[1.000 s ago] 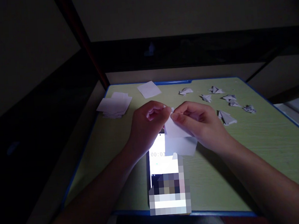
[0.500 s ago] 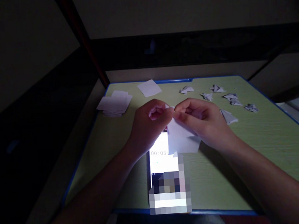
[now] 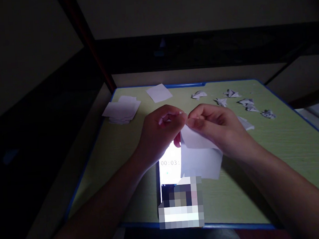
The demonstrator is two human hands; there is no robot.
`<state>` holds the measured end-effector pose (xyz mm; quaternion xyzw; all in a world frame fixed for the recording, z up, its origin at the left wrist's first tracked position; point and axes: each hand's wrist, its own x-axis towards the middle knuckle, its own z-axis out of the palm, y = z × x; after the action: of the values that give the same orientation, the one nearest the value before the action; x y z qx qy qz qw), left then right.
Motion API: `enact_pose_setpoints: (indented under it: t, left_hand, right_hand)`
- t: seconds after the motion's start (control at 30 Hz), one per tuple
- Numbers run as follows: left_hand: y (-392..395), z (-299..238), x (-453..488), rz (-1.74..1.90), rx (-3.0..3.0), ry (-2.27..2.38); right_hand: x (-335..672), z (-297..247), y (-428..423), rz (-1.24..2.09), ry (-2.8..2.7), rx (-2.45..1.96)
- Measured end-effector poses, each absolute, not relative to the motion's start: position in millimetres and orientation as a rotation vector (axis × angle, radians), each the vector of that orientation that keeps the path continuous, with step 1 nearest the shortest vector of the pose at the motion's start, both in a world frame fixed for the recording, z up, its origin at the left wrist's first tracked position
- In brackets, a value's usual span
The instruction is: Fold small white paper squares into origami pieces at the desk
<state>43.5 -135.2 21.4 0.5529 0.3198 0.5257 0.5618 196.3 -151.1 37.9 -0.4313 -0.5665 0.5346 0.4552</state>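
Paper [image 3: 202, 160] x1 pinched by L hand [image 3: 162, 128], R hand [image 3: 217, 126]; 7 folded pcs [image 3: 246, 101].

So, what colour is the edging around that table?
Blue. The edging shows best in the head view, along the far side of the table.

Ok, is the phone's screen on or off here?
On: the phone glows white and shows the digits 00:03, with the rest partly hidden by the paper.

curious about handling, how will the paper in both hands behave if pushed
The thin paper is probably floppy, as it curves slightly. Likely light, pinched by left hand and right hand. The folded flap suggests easy creasing.
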Motion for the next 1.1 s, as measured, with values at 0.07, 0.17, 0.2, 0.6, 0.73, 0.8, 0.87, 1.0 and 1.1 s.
enact_pose_setpoints:
  t: [0.07, 0.17, 0.2, 0.6, 0.73, 0.8, 0.87, 1.0, 1.1]
  left_hand:
    - [-135.3, 21.3, 44.4, 1.238, 1.288, 0.761]
    - [-136.2, 21.5, 45.4, 1.247, 1.303, 0.791]
    - [-136.6, 21.6, 45.4, 1.247, 1.313, 0.801]
    - [-137.1, 23.6, 42.5, 1.271, 1.318, 0.811]
    - [-136.2, 24.2, 42.4, 1.23, 1.351, 0.824]
    - [-136.7, 24.1, 42.7, 1.22, 1.381, 0.853]
    - [-137.5, 24.2, 43.4, 1.224, 1.409, 0.877]
    - [-138.6, 25.5, 44.8, 1.258, 1.439, 0.862]
    - [-138.6, 26.8, 45.2, 1.277, 1.456, 0.857]
  right_hand:
    - [196.0, 38.8, -151.3, 1.323, -1.384, -1.096]
    - [195.9, 38.3, -150.7, 1.335, -1.366, -1.113]
    - [196.0, 37.8, -150.4, 1.334, -1.365, -1.109]
    - [196.2, 38.5, -151.3, 1.304, -1.4, -1.079]
    - [196.4, 35.8, -149.8, 1.295, -1.396, -1.069]
    - [196.6, 34.1, -149.1, 1.295, -1.389, -1.073]
    - [197.1, 32.4, -148.5, 1.3, -1.384, -1.067]
    - [198.5, 29.6, -148.0, 1.305, -1.382, -1.046]
    - [198.4, 29.2, -148.5, 1.311, -1.378, -1.05]
